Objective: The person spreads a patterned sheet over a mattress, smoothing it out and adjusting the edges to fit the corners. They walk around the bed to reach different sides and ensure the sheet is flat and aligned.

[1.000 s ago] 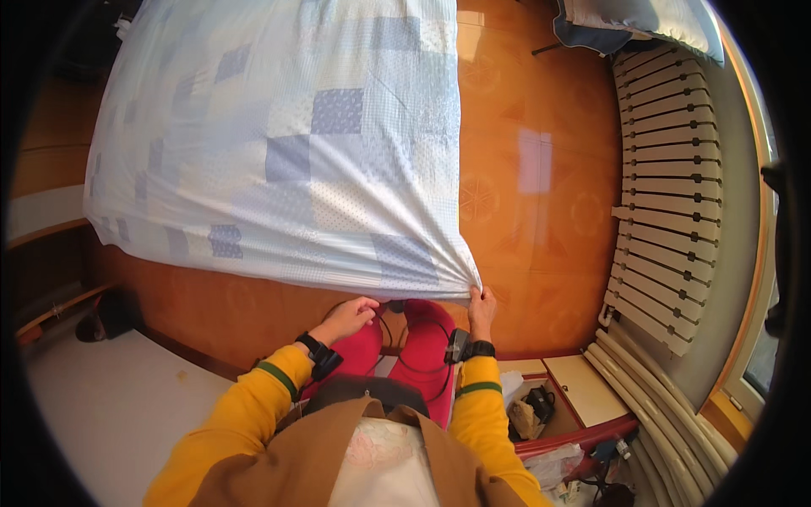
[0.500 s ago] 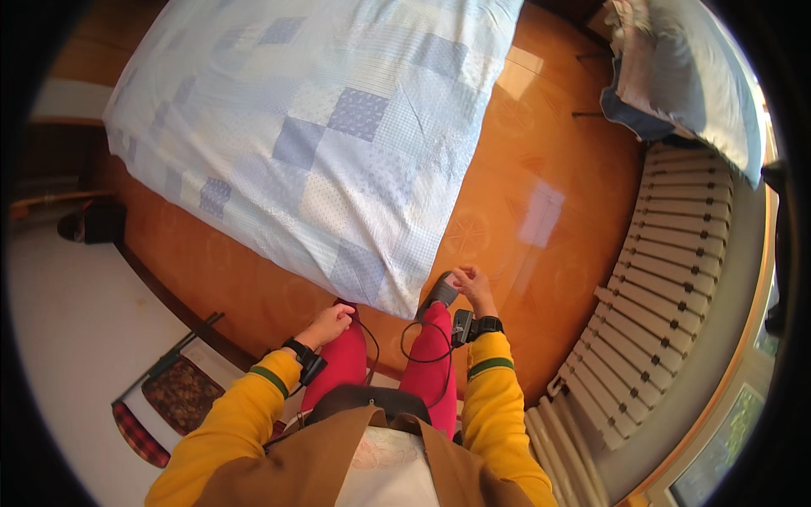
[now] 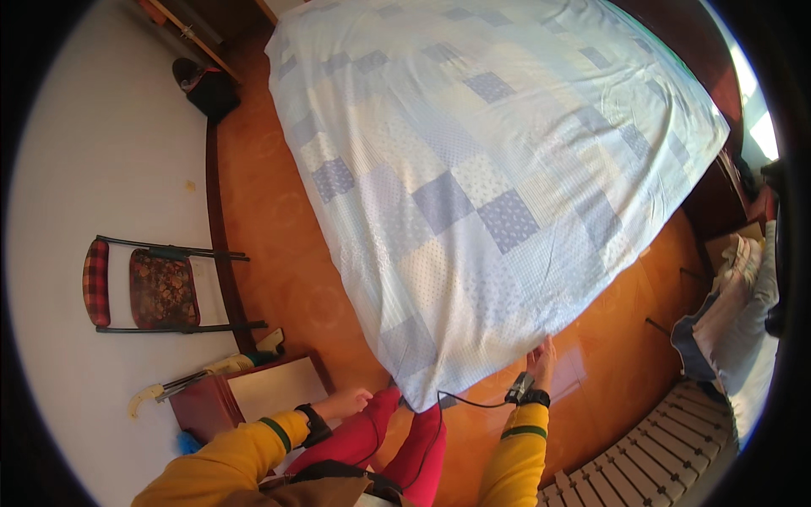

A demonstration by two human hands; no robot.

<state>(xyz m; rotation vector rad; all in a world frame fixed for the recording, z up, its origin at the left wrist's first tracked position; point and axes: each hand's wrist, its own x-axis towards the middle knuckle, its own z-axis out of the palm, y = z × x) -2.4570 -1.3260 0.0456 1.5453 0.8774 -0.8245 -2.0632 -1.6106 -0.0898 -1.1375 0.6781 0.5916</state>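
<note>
Left hand (image 3: 346,404) is hovering loosely closed, seemingly empty, while right hand (image 3: 542,361) is sitting by the sheet (image 3: 473,270), likely to control its edge, grip unclear

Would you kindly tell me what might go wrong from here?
The black cable at the right wrist runs close by the near corner of the patchwork cover, so it might snag if the right hand pulls away. That corner hangs close to the pink-trousered legs, so a step could perhaps drag it askew.
</note>
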